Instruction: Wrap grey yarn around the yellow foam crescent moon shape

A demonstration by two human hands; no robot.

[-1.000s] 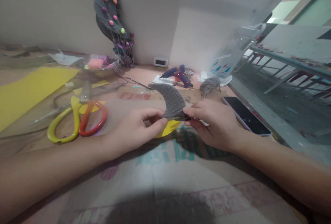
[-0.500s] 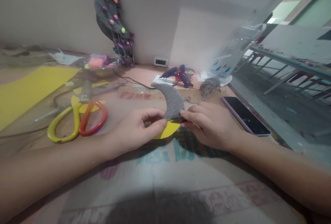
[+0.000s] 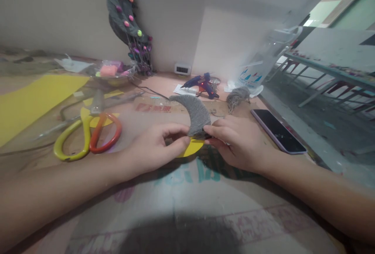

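A crescent [image 3: 197, 114] wrapped in grey yarn is held up between my two hands, over the cardboard-covered table. Its lower end is bare yellow card [image 3: 193, 147]. My left hand [image 3: 164, 140] pinches it from the left, thumb and fingers at the boundary of yarn and yellow. From the right, my right hand [image 3: 231, 138] grips the yarn's lower edge between thumb and forefinger. The yarn's end is hidden by my right fingers. A ball of grey yarn [image 3: 238, 98] lies beyond my right hand.
Scissors [image 3: 73, 140] with yellow and orange handles lie left, near yellow card [image 3: 38, 101]. A glue gun [image 3: 202, 84] with a red light stands at the back. A phone [image 3: 278, 131] and a plastic jug [image 3: 258, 66] are right. A decorated grey crescent [image 3: 123, 19] leans on the wall.
The crescent has tilted slightly, its lower part shifting a little to the right. Both hands keep their hold and have barely moved.
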